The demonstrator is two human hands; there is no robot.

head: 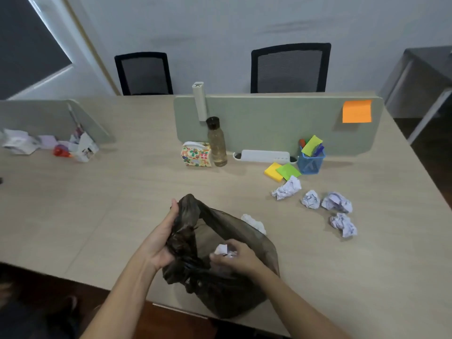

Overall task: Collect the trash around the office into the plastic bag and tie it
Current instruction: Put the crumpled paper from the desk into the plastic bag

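The left hand (162, 241) is closed around the bunched-up edge of a dark plastic bag (227, 282) and holds that edge up, so the bag's mouth stays wide. The right hand (234, 259) is at the bag's mouth with its fingers curled around a small crumpled paper ball (223, 249). The bag sits on the near edge of the desk (97, 204), right in front of the person. One more white paper wad (254, 222) lies just behind the bag, touching its far side. Four crumpled paper balls (327, 206) lie on the desk to the right of the bag and a bit farther back. Behind those, farther from the bag, are yellow and green sticky notes (282, 171) and a blue pen cup (310, 162). Straight back from the bag stand a clear bottle (217, 145) and a small colourful box (196, 154), side by side against a green divider (269, 118). Far to the left of the bag is a pile of paper scraps (49, 145).
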